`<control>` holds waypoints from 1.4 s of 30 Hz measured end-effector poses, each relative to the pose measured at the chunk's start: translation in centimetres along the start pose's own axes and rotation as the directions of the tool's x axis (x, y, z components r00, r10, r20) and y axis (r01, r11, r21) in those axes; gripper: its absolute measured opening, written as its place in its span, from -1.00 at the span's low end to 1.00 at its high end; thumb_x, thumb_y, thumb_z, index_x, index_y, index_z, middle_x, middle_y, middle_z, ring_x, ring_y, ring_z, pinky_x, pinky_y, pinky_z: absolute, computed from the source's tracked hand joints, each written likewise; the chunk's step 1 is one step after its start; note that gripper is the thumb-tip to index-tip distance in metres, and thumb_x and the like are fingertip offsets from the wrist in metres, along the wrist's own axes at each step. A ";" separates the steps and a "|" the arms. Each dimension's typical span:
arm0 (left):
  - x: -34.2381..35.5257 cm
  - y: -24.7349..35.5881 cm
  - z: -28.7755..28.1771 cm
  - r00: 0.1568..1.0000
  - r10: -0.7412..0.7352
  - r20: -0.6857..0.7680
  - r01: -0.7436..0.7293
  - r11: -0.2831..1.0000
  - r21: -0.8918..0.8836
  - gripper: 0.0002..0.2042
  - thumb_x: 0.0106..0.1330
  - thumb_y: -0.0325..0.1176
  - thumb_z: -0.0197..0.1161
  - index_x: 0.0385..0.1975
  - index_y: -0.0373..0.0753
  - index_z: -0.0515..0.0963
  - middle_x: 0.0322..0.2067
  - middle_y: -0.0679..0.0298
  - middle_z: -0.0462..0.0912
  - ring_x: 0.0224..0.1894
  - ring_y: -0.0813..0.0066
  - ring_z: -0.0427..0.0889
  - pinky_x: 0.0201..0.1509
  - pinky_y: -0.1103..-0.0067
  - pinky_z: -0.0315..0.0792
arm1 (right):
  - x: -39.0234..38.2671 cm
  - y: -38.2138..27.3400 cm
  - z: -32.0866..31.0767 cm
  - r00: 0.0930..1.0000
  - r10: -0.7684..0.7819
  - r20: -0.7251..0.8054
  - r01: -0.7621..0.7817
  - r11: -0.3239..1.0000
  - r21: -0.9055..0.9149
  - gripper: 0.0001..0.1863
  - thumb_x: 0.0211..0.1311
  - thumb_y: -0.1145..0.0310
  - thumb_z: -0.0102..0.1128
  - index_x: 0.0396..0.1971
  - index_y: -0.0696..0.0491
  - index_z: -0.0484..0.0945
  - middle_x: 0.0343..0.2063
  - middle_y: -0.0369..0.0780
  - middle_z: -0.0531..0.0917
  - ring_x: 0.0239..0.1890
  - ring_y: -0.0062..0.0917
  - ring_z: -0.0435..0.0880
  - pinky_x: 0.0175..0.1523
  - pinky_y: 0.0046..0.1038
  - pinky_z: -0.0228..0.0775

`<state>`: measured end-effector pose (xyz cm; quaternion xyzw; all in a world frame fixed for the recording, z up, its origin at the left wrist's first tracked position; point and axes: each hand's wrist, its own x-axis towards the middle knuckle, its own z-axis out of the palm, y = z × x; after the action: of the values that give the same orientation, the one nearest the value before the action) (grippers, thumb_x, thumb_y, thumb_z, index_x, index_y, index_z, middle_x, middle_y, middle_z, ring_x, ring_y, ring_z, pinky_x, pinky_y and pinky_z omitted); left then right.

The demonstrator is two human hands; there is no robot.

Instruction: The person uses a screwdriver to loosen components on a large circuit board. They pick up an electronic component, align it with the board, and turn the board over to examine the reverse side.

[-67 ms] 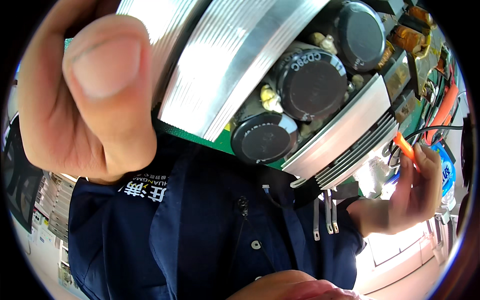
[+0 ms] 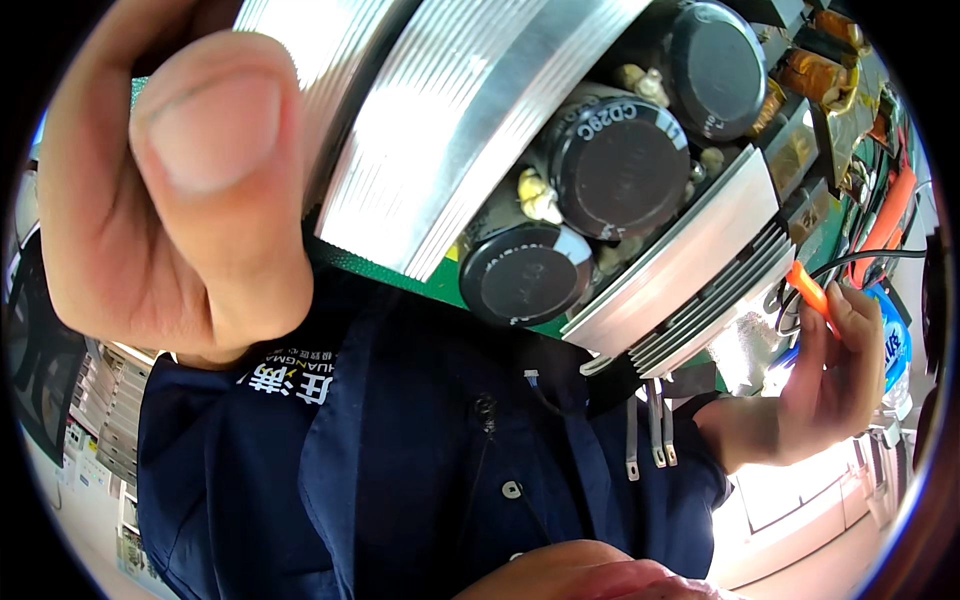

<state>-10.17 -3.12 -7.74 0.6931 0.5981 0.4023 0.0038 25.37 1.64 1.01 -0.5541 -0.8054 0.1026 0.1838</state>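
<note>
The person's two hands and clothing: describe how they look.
The left hand and right hand are bare, with no gloves showing. The left thumbnail is short and rounded. The dark navy garment has pale buttons and white print on its left chest.

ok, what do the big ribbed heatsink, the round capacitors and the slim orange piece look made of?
Ribbed heatsink: bare metal, probably aluminium; silvery glare along its ridges.
Round capacitors: black outer sleeves, probably plastic, satin; soft sheen, pale printing.
Slim orange piece: likely plastic, smooth; even bright colour, though too small to be sure.
</note>
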 end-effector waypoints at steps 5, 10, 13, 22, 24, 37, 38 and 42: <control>0.1 0.2 -0.4 0.999 -0.012 0.033 0.011 1.000 0.017 -0.36 0.54 0.09 -0.11 0.10 -0.49 0.53 -0.11 -0.16 0.71 -0.07 0.13 0.77 0.02 0.48 0.63 | 0.9 1.3 0.1 0.988 -0.035 0.147 0.010 0.986 0.167 -0.76 -0.01 0.78 0.30 -0.29 0.31 0.58 -0.38 -0.07 0.65 -0.46 -0.56 0.60 -0.41 -0.69 0.35; 0.4 0.2 -0.8 0.997 -0.008 0.074 0.005 0.999 0.037 -0.36 0.55 0.08 -0.14 0.11 -0.50 0.52 -0.11 -0.16 0.71 -0.07 0.14 0.77 0.00 0.48 0.62 | 0.8 2.1 0.6 0.981 0.039 0.188 -0.102 0.935 0.339 -0.78 0.03 0.74 0.32 -0.27 0.31 0.58 -0.34 -0.08 0.64 -0.45 -0.58 0.60 -0.39 -0.70 0.35; 0.2 0.5 -0.5 0.999 -0.011 0.046 0.008 0.999 0.050 -0.36 0.55 0.09 -0.14 0.10 -0.50 0.52 -0.11 -0.16 0.71 -0.07 0.14 0.76 0.02 0.47 0.61 | 0.9 1.3 0.2 0.991 -0.016 0.131 -0.006 0.985 0.173 -0.77 0.01 0.71 0.35 -0.28 0.29 0.61 -0.38 -0.11 0.65 -0.43 -0.56 0.60 -0.41 -0.67 0.31; 0.0 -0.1 -0.4 0.999 0.024 0.023 -0.025 0.999 0.048 -0.36 0.53 0.11 -0.10 0.10 -0.47 0.54 -0.10 -0.16 0.71 -0.06 0.13 0.77 0.04 0.47 0.61 | -0.3 -1.4 0.0 0.996 -0.081 -0.028 0.077 0.989 -0.130 -0.71 -0.08 0.63 0.43 -0.26 0.25 0.68 -0.38 -0.08 0.72 -0.39 -0.48 0.64 -0.46 -0.62 0.20; -0.1 -0.2 -0.3 0.999 0.027 0.026 -0.028 0.999 0.044 -0.36 0.53 0.12 -0.10 0.11 -0.45 0.54 -0.09 -0.15 0.71 -0.06 0.13 0.77 0.03 0.47 0.62 | -0.3 -1.2 -0.2 0.990 -0.140 -0.018 0.136 0.980 -0.145 -0.68 -0.06 0.64 0.43 -0.21 0.24 0.68 -0.37 -0.08 0.73 -0.39 -0.45 0.65 -0.48 -0.60 0.22; 0.0 -0.2 -0.4 0.999 0.028 0.041 -0.030 0.999 0.045 -0.37 0.54 0.09 -0.13 0.11 -0.47 0.53 -0.11 -0.17 0.71 -0.05 0.12 0.76 0.03 0.46 0.61 | 1.5 1.2 0.4 0.980 -0.076 0.182 0.052 0.990 0.132 -0.75 0.01 0.67 0.36 -0.24 0.29 0.63 -0.37 -0.11 0.67 -0.45 -0.56 0.62 -0.40 -0.64 0.29; -0.1 -0.1 -0.4 0.999 0.025 0.044 -0.027 0.998 0.049 -0.37 0.54 0.08 -0.13 0.11 -0.47 0.53 -0.11 -0.17 0.71 -0.06 0.12 0.76 0.03 0.46 0.61 | 1.3 1.4 0.6 0.981 -0.045 0.191 0.012 0.985 0.171 -0.76 0.02 0.66 0.36 -0.24 0.29 0.63 -0.37 -0.11 0.67 -0.46 -0.57 0.62 -0.39 -0.64 0.29; 0.3 0.2 -0.8 0.996 0.035 0.079 -0.041 0.996 0.077 -0.37 0.54 0.08 -0.13 0.10 -0.48 0.53 -0.12 -0.15 0.72 -0.08 0.14 0.76 0.03 0.47 0.60 | 1.0 1.7 0.4 0.971 0.009 0.238 -0.054 0.982 0.182 -0.78 0.07 0.63 0.36 -0.24 0.30 0.62 -0.38 -0.11 0.67 -0.48 -0.57 0.60 -0.38 -0.64 0.26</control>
<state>-10.46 -3.35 -6.92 0.7190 0.5996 0.3514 -0.0080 26.34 3.21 0.22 -0.5309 -0.7993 0.2460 0.1365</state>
